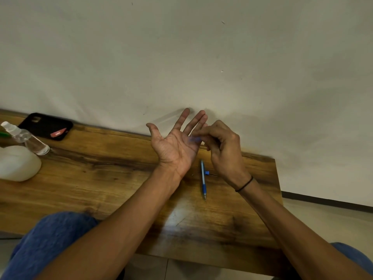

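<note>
Spread left hand (177, 147), palm-up; right hand (221, 145) pinches a tiny blurred blue piece (194, 139): probably light, easily dropped, best gripped by fingertips.

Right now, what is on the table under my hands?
A blue pen lies on the wooden table between the wrists, with a small blue piece beside its barrel. The left hand and right hand, pinching a blue bit, cover the tabletop behind; anything there is hidden.

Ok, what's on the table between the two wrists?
A blue pen with a small blue piece beside it, in the head view; the right hand pinches a blurred blue bit over the left hand.
</note>
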Demonstrator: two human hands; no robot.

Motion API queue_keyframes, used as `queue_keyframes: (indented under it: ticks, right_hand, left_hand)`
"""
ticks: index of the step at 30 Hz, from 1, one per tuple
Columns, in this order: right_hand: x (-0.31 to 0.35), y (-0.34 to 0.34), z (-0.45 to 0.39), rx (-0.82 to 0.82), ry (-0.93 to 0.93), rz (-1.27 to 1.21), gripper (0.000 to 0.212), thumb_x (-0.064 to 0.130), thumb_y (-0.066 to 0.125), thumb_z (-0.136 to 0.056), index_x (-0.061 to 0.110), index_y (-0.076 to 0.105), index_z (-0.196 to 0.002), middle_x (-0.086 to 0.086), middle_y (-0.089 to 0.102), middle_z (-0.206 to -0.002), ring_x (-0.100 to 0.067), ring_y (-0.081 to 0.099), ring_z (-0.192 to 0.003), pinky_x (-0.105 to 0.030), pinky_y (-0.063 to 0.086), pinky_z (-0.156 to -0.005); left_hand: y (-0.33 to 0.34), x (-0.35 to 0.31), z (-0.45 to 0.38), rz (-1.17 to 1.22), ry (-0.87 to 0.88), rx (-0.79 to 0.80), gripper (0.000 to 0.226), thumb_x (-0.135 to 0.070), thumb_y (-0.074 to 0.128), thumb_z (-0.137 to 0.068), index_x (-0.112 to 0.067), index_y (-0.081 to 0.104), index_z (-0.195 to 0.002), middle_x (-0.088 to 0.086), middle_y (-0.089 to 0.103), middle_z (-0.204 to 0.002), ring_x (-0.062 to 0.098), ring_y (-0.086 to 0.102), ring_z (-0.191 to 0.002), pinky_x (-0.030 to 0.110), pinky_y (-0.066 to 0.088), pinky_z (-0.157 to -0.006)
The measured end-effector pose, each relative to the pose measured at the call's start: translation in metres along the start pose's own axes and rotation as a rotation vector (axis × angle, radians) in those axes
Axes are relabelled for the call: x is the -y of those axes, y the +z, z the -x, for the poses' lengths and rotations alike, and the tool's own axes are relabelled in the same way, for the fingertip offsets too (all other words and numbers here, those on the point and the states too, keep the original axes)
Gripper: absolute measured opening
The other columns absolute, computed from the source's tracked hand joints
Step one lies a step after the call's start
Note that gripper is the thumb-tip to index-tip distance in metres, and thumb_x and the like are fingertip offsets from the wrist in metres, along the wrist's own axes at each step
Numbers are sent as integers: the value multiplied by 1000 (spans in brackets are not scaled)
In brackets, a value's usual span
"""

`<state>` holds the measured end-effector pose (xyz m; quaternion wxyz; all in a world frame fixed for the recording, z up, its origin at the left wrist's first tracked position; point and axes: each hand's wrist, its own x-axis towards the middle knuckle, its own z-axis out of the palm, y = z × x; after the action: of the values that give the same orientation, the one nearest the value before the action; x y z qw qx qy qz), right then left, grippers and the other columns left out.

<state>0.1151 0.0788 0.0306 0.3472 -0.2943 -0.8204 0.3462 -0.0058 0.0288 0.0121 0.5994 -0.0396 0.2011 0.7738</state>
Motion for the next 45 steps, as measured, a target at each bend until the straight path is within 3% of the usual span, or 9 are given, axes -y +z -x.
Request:
queue_keyframes:
  ticks: [5, 10, 13, 22, 26, 30, 34, 38, 45]
  right_hand:
    - [1, -1, 0, 3, -17, 38, 30, -12, 64, -93, 9, 80, -107, -9, 67, -95, -18, 63, -86, -18, 52, -76]
    - [3, -2, 1, 6, -18, 40, 33, -12, 61, -94, 9, 77, -113, -10, 67, -98, -21, 65, -89, -30, 57, -78]
    - [3, -3, 0, -1, -24, 49, 29, -14, 62, -93, 8, 80, -103, -9, 66, -94, -21, 64, -86, -28, 56, -75]
    - [5, -2, 1, 4, -8, 55, 37, -14, 60, -94, 10, 78, -114, -8, 65, -96, -19, 62, -87, -24, 53, -76]
    - [5, -3, 1, 5, -19, 75, 36, -18, 61, -90, 8, 80, -106, -2, 60, -90, -10, 57, -81, -10, 45, -71]
    - [7, -3, 0, 14, -27, 99, 40, -13, 60, -95, 13, 72, -123, -8, 67, -105, -16, 63, -89, -22, 53, -78]
    - [6, -4, 0, 6, -39, 96, 33, -15, 61, -92, 9, 79, -107, -3, 63, -95, -2, 58, -85, -17, 52, -75]
    - [6, -4, 0, -5, -17, 73, 29, -12, 61, -94, 9, 74, -110, -6, 68, -102, -14, 64, -91, -26, 56, -79]
    - [2, -2, 0, -6, -6, 50, 26, -10, 62, -95, 9, 74, -107, -3, 68, -100, -11, 65, -92, -29, 57, -81]
  left_hand:
    - [-1, -1, 0, 18, 2, 12, 115, -95, 21, -86, -8, 43, -157, 34, 54, -150, 45, 51, -145, 40, 62, -78]
    - [1, 0, 1, 14, -10, 21, 116, -96, 20, -85, -9, 43, -157, 33, 53, -151, 44, 51, -142, 37, 61, -71]
    - [0, 0, 1, 8, -10, 22, 116, -96, 20, -85, -9, 43, -157, 33, 53, -152, 45, 50, -145, 38, 61, -73]
    - [0, -1, 0, 0, -8, 10, 115, -96, 21, -85, -10, 44, -157, 32, 53, -151, 44, 49, -146, 39, 60, -78]
    - [0, 0, 0, -9, -2, 5, 115, -96, 20, -85, -9, 45, -156, 32, 54, -151, 44, 51, -145, 39, 61, -78]
    - [1, 0, 1, -10, 2, -2, 115, -96, 21, -85, -9, 46, -156, 32, 54, -151, 43, 52, -142, 37, 59, -72]
    - [1, 0, 0, -24, 10, -10, 115, -96, 19, -85, -9, 46, -156, 32, 55, -151, 43, 52, -144, 39, 54, -81]
    - [2, -1, 1, 0, 11, 15, 115, -96, 21, -85, -9, 45, -156, 32, 53, -151, 45, 48, -147, 39, 60, -76]
    - [0, -1, -1, 11, 17, 58, 115, -95, 19, -85, -9, 45, -156, 32, 53, -152, 44, 48, -147, 40, 59, -77]
